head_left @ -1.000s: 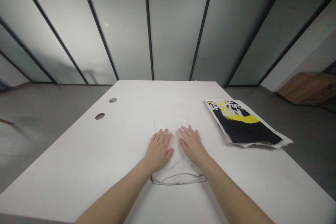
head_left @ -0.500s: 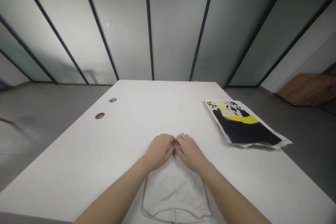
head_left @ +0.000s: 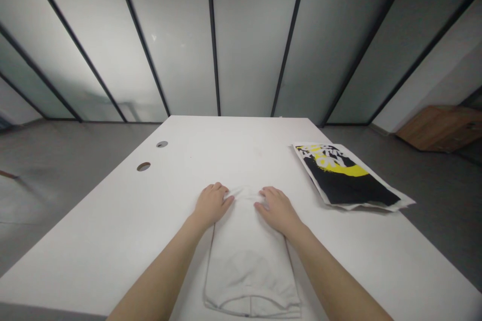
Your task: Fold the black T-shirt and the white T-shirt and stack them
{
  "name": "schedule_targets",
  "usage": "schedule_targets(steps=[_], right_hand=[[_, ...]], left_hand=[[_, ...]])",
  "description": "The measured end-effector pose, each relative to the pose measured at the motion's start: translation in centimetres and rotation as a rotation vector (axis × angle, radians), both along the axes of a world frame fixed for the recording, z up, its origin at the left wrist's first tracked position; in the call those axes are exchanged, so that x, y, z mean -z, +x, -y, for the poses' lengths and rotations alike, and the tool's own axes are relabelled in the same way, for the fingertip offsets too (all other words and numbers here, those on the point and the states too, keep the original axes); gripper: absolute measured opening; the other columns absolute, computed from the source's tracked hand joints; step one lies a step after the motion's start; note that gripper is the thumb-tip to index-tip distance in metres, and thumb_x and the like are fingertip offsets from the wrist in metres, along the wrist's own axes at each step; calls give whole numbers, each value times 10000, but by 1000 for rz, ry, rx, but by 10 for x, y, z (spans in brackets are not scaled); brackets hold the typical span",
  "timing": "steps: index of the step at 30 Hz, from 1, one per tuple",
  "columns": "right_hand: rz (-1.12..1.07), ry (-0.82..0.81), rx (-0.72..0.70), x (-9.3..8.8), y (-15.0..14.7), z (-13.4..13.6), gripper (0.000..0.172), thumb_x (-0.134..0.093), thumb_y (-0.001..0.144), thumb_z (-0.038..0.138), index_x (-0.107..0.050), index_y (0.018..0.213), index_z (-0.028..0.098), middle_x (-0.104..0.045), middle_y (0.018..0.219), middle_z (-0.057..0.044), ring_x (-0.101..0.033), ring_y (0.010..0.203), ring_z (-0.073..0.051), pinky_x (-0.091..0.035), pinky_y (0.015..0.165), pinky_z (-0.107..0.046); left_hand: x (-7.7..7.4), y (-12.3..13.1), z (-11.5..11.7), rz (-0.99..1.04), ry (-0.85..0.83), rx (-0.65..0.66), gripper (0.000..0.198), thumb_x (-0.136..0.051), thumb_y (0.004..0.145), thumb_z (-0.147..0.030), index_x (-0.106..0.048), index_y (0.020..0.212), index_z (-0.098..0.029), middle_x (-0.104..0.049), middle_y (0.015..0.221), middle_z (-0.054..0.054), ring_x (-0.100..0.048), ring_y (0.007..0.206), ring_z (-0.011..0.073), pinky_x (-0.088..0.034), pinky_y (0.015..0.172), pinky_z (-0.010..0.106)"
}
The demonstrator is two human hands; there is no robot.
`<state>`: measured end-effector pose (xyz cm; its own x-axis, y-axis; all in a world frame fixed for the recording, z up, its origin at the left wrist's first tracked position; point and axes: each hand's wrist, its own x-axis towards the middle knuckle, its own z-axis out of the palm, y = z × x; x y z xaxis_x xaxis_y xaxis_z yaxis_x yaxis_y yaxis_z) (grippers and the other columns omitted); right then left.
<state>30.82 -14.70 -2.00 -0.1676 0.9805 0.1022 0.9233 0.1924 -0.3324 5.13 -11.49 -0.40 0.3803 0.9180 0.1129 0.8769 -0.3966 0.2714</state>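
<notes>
A white folded garment [head_left: 250, 256] lies flat on the white table [head_left: 124, 220], its curved neckline toward the near edge. At the garment's far left corner rests my left hand [head_left: 213, 204], thumb apart from the fingers. My right hand [head_left: 277, 209] is at the far right corner, its thumb also spread from the fingers. Both hands touch the cloth near its far edge; whether any fabric is pinched between the fingers does not show, and neither seems closed on it.
A flat package [head_left: 350, 175] with a black, yellow and white print lies on the table's right side. Two round holes pierce the tabletop at the left. Frosted glass panels stand behind, and a wooden cabinet [head_left: 440, 128] is at the far right.
My hands have moved apart from the middle of the garment's far end to its two sides. Their fingers, pinched together before, have spread. The cloth between them now lies flatter.
</notes>
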Motion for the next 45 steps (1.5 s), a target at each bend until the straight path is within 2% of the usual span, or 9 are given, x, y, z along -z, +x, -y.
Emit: schedule_targets(steps=[3, 10, 18, 24, 29, 35, 38, 41, 45], right_hand=[[-69, 5, 12, -4, 8, -3, 340, -528, 1012, 368, -728, 1221, 190, -711, 1276, -127, -626, 1177, -271, -442, 1062, -373], [-50, 15, 128, 13, 46, -18, 463, -505, 934, 135, -686, 1359, 173, -660, 1364, -132, -567, 1255, -274, -380, 1113, -378], [-71, 31, 102, 27, 60, -28, 370, -579, 967, 260, -722, 1307, 236, -655, 1361, -101, -562, 1275, -251, -376, 1136, -404], [-47, 30, 108, 27, 53, -29, 367, -579, 986, 296, -738, 1316, 286, -593, 1500, -88, -496, 1387, -273, -363, 1165, -444], [-115, 62, 157, 27, 51, -31, 256, -608, 955, 283, -787, 1136, 257, -657, 1431, -76, -547, 1337, -265, -383, 1150, -428], [-389, 124, 120, 22, 43, -33, 258, -520, 938, 284, -727, 1078, 214, -747, 1231, -95, -642, 1169, -240, -463, 1051, -376], [-633, 65, 82, 17, 38, -32, 266, -453, 967, 343, -660, 1072, 212, -758, 1063, -82, -685, 990, -222, -518, 879, -333], [-849, 34, 69, 17, 33, -31, 241, -493, 956, 435, -592, 1032, 229, -694, 809, -9, -630, 733, -197, -476, 676, -292], [-1056, -36, 87, 22, 30, -33, 319, -586, 891, 526, -509, 1047, 259, -561, 634, 81, -473, 538, -156, -338, 523, -251]], left_hand=[[-7, -7, -6, 29, 2, -10, 423, -365, 1081, -403, -740, 1102, -210, -733, 1110, 125, -663, 1062, 280, -487, 995, 421], [8, -31, -24, 55, -22, -10, 406, -457, 999, -218, -683, 1336, -212, -686, 1285, 124, -609, 1195, 289, -467, 1071, 437], [24, -33, -37, 114, -10, -24, 349, -536, 1017, -325, -695, 1326, -296, -635, 1444, 80, -576, 1333, 281, -427, 1152, 482], [28, -33, -37, 39, 0, 29, 477, -452, 1013, -209, -610, 1450, -319, -549, 1585, 59, -436, 1506, 280, -350, 1228, 524], [25, -32, -36, 67, -26, 41, 344, -483, 1030, -269, -673, 1315, -303, -567, 1572, 52, -429, 1514, 284, -330, 1235, 553], [18, -25, -39, 247, -45, 52, 177, -531, 1012, -307, -695, 1043, -249, -711, 1343, 72, -591, 1325, 252, -422, 1152, 449], [18, -22, -38, 393, -102, 54, 185, -484, 1018, -305, -655, 1009, -234, -755, 1077, 68, -677, 1046, 221, -509, 976, 371], [21, -19, -37, 606, -176, -8, 240, -432, 1040, -400, -595, 984, -233, -644, 764, -8, -599, 723, 174, -482, 723, 298], [27, -12, -40, 999, -340, -110, 307, -548, 960, -547, -516, 1019, -248, -524, 659, -72, -512, 591, 136, -387, 578, 244]])
